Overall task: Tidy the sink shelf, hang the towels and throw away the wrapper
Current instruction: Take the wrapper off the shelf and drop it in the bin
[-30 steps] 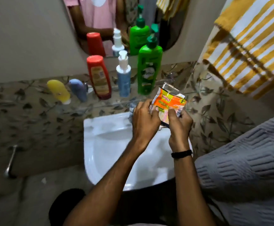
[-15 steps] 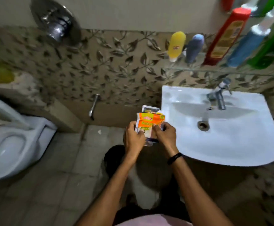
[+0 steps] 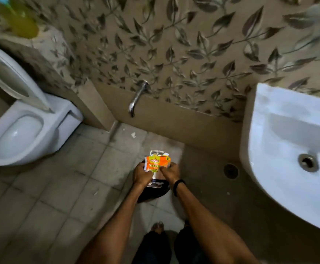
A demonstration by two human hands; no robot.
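I see the toilet (image 3: 22, 128) at left and the sink (image 3: 288, 149) at right, nothing blocking. My left hand (image 3: 143, 175) and right hand (image 3: 169, 173) both pinch the wrapper (image 3: 156, 163) over a dark bin (image 3: 153, 191) — a second ago it was at the sink shelf.

Both forearms bare, no sleeves in view. Thin black band (image 3: 178, 184) around right wrist, just behind right hand (image 3: 169, 173). Left hand (image 3: 142, 174) and wrist without band or ring. Dark trousers (image 3: 155, 246) on legs; toes (image 3: 157, 225) show below.
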